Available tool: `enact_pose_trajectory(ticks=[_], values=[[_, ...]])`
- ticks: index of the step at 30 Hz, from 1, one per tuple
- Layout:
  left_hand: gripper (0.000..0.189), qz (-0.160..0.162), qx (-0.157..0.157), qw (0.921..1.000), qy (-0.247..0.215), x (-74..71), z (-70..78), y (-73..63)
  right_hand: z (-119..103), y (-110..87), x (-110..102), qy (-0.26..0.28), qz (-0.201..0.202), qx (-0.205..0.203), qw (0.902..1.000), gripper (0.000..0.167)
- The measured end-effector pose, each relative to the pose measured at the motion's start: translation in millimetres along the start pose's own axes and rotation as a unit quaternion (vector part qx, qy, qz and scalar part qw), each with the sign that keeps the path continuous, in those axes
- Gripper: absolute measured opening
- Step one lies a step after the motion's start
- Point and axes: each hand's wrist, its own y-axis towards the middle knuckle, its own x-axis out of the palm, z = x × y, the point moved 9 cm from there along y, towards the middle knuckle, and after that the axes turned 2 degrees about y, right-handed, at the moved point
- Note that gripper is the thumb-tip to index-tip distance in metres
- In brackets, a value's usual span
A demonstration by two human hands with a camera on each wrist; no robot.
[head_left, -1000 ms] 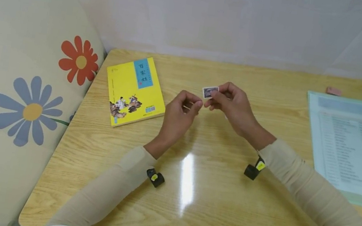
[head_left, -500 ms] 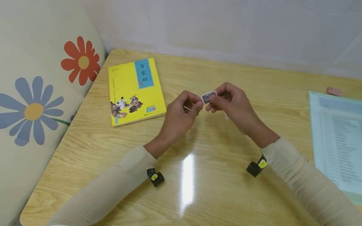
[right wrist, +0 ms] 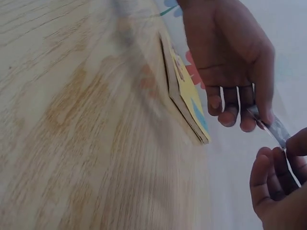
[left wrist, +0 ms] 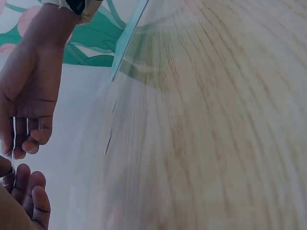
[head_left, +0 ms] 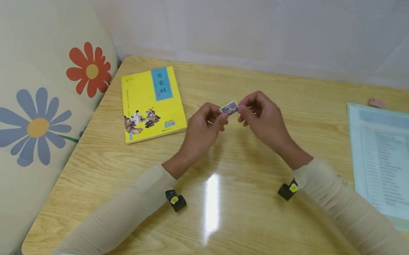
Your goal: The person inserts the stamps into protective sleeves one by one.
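Observation:
A small stamp-like picture card, white-bordered with a dark grey-purple picture, is held up tilted between both hands over the table. My left hand pinches its lower left end between thumb and fingers. At the opposite end, the right hand grips the upper right edge with thumb and forefinger. In the right wrist view the card bridges the two hands, bent a little. The left wrist view catches the card almost edge-on.
A yellow book lies left of the hands on the wooden table. To the right is a pale green folder with a printed sheet, a pink eraser-like block behind it. A white wall borders the back.
The card has moved left and down from the right hand into the left hand's fingertips and is turned more steeply. The right fingers have slid toward its right edge; the left hand barely moved.

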Motion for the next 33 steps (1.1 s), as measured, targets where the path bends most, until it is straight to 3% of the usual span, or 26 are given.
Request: enact_pose_trajectory(ticks=[4,8,18,27,33], values=[[0.015,-0.007,-0.005,0.9999,-0.006,2.3,-1.9,0.1,-19.8,-8.0,7.4,-0.066,-0.003,0.004,0.9978,0.019],[0.015,-0.005,-0.006,0.9999,-0.01,2.5,-2.0,-0.5,-35.4,-13.0,8.2,-0.078,0.0,0.004,0.9969,0.016],[0.015,-0.024,-0.022,0.9995,-0.001,5.4,-2.7,-3.7,-6.1,-1.6,9.2,-0.068,-0.032,-0.015,0.9971,0.019],[0.024,-0.092,-0.045,0.9902,0.095,12.0,-11.5,-3.0,-0.9,5.7,12.1,-0.108,-0.052,-0.004,0.9927,0.01],[0.025,-0.105,-0.079,0.9838,0.122,9.6,-24.6,-3.5,16.4,10.7,15.5,-0.118,-0.058,0.019,0.9911,0.011]])
